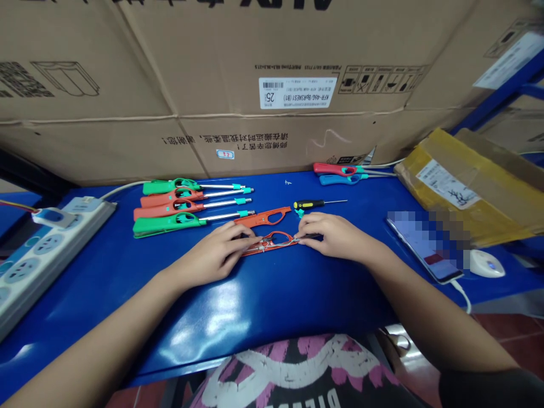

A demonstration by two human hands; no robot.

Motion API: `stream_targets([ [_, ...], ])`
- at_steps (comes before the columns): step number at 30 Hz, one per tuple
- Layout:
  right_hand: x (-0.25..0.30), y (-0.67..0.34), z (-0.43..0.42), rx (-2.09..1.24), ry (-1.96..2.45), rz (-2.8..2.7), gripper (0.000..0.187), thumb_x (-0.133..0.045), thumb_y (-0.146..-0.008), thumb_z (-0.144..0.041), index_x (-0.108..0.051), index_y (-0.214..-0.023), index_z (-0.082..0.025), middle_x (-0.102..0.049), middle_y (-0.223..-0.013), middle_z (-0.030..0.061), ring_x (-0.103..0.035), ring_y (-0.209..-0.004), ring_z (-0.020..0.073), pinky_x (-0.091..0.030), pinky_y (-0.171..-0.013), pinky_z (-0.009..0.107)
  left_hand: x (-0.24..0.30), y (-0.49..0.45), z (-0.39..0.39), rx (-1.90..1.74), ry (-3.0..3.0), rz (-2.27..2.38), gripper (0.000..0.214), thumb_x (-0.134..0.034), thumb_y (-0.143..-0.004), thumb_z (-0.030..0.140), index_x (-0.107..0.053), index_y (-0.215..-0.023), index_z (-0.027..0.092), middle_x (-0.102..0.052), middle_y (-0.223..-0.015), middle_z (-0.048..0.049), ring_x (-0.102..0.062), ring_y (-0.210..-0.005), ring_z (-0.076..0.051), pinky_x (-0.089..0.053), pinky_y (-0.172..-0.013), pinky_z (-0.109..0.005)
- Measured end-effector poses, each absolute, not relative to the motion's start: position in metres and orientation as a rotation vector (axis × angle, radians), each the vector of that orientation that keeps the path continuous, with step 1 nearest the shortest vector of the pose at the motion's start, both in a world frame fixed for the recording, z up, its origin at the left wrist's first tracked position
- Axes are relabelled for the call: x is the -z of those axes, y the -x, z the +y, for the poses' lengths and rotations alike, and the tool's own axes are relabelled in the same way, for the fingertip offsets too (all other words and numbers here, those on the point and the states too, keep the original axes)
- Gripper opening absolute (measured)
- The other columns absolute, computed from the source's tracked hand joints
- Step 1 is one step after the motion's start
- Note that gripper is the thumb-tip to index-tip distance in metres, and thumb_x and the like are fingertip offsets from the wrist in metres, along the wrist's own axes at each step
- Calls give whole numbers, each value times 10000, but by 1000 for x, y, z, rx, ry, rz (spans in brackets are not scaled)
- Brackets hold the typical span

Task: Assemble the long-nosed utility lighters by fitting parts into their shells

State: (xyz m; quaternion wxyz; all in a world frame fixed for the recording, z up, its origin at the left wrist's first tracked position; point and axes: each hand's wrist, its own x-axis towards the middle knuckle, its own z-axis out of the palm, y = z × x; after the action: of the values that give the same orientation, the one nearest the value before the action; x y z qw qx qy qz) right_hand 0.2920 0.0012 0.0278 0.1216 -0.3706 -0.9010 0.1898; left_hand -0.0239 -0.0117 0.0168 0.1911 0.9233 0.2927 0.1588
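Both my hands rest on the blue table (263,306) around an opened orange lighter shell (276,242). My left hand (219,255) presses its fingers closed on the shell's handle end. My right hand (329,233) pinches the metal tube at the shell's right end. The other orange shell half (266,217) lies just behind. A yellow-and-black screwdriver (314,203) lies behind my right hand, with a small teal cap (300,213) beside it.
Several assembled green and orange long lighters (187,205) lie in a row at the left. A red and a blue lighter (344,173) lie at the back right. A power strip (38,249) is far left; a phone (429,243) and taped parcel (467,181) right. Cardboard boxes (255,85) wall the back.
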Motion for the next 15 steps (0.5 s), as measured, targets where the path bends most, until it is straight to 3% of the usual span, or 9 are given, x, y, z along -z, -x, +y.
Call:
stream_targets([
  [8,-26,-288,6,-810,1184,-2452,93,-697,-896,-199,-710,-806,-182,-708,-861,30,-635,-793,156,-453,-731,271,-9,18,-14,-504,-2552,821,398,-430,-1005,145,-599,-1355,231,-617,-1247,-101,-561,-1134,-231,-453,-1011,-436],
  [15,-27,-286,5,-917,1290,-2401,105,-686,-876,-154,-691,-773,-175,-703,-809,22,-601,-734,143,-415,-688,260,-10,16,-12,-614,-2312,855,302,-485,-1010,212,-681,-1239,219,-687,-1170,-82,-626,-1067,-207,-490,-974,-403],
])
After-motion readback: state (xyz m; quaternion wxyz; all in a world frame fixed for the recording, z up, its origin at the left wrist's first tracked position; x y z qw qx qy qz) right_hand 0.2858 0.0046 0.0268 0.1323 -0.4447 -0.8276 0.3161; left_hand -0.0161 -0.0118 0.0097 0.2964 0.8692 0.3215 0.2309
